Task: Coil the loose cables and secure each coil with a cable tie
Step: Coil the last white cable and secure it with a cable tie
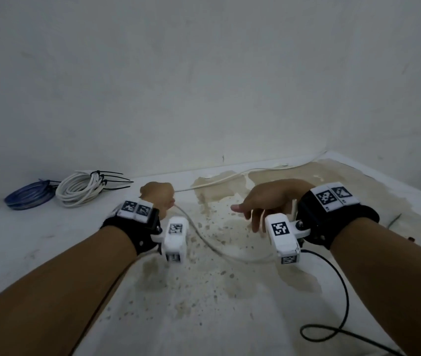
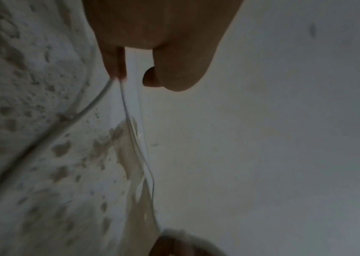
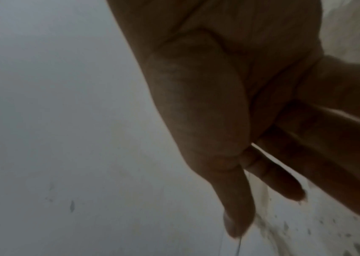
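Note:
A thin white cable (image 1: pixel 205 242) lies loose on the stained white table (image 1: pixel 217 304). My left hand (image 1: pixel 168 201) is closed in a fist and pinches the cable (image 2: pixel 128 110) between its fingertips (image 2: pixel 117 69) and thumb. From that grip one strand sags toward my right wrist. A second strand (image 1: pixel 230 176) runs to the back right along the wall. My right hand (image 1: pixel 246 217) hovers over the table with its fingers (image 3: pixel 273 176) stretched out and relaxed, holding nothing that shows.
At the back left lie a white cable coil (image 1: pixel 81 191) bound with black cable ties (image 1: pixel 114 179) and a blue coil (image 1: pixel 28 197). A black lead (image 1: pixel 332 304) loops from my right wrist camera. A wall (image 1: pixel 204 86) closes the table's far side.

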`<state>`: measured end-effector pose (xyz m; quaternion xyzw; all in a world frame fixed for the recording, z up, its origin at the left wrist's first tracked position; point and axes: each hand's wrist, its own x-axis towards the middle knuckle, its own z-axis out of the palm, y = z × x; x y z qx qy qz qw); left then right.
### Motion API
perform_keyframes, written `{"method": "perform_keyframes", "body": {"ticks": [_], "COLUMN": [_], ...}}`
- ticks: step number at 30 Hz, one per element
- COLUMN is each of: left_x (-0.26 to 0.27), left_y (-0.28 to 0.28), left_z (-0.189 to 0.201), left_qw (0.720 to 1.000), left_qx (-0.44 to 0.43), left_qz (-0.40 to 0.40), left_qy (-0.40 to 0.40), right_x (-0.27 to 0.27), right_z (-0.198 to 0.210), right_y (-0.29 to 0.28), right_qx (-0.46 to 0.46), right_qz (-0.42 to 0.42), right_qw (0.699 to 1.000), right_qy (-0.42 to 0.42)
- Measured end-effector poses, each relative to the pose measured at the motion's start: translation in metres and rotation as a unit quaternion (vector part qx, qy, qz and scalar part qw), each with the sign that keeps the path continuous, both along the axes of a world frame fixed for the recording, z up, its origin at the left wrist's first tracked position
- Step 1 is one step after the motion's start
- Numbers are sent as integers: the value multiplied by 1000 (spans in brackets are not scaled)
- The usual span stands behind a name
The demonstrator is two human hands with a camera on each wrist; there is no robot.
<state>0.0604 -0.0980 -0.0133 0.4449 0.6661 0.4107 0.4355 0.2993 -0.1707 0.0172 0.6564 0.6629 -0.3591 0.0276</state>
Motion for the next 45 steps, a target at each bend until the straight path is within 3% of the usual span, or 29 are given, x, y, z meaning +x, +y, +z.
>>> {"method": "perform_keyframes", "body": {"ticks": [1,3,5,7,8,10,11,13,15,17,20,22,25,27,29,31,33,34,35,37,39,41,43,45], "left_x": [7,24,41,55,62,78,87,99,103,101,90,80,68,64,61,50,35,31,28,29,32,28,14,-3], "left_y": [-9,-36,-62,-80,-86,-93,-96,-97,-95,-88,-74,-62,-52,-50,-51,-54,-62,-67,-70,-68,-53,-32,-16,-6], "left_z": [1,5,6,3,1,-5,-10,-20,-25,-23,-12,-3,8,12,12,11,8,5,3,1,4,13,27,39], "left_qw": [994,955,914,849,798,709,684,667,670,698,804,852,856,865,878,897,907,922,941,954,926,893,900,938], "left_qx": [14,159,221,107,53,58,94,146,170,210,271,275,259,254,260,214,81,3,-78,-174,-146,-75,-1,49], "left_qz": [6,-19,-194,-438,-529,-616,-624,-617,-611,-579,-437,-369,-338,-315,-243,-130,-150,-197,-236,-237,-146,-22,64,96], "left_qy": [112,250,279,274,283,337,365,392,386,364,298,249,293,297,318,365,385,334,229,-67,-317,-444,-431,-329], "right_x": [0,1,3,6,8,12,15,19,22,24,32,33,15,-3,-17,-25,-30,-33,-37,-48,-60,-67,-67,-62], "right_z": [0,-1,-2,-3,-3,-3,-3,-3,-4,-5,-3,-1,0,4,11,19,28,32,35,41,40,32,22,14], "right_y": [3,8,10,11,10,7,6,3,3,3,6,9,10,9,12,22,30,33,35,36,38,40,41,44], "right_qx": [28,79,93,100,106,123,130,138,145,160,135,85,114,171,205,221,236,239,235,215,203,212,227,243], "right_qz": [-8,-18,-27,-46,-60,-87,-97,-106,-113,-146,-233,-216,-115,-81,-123,-213,-268,-276,-278,-280,-274,-267,-263,-262], "right_qw": [1000,996,995,994,993,988,986,982,979,964,883,848,875,871,830,755,690,661,632,586,596,651,718,767], "right_qy": [-7,-25,-23,-8,5,34,48,66,86,155,384,477,457,454,503,579,630,656,684,729,727,678,603,533]}}
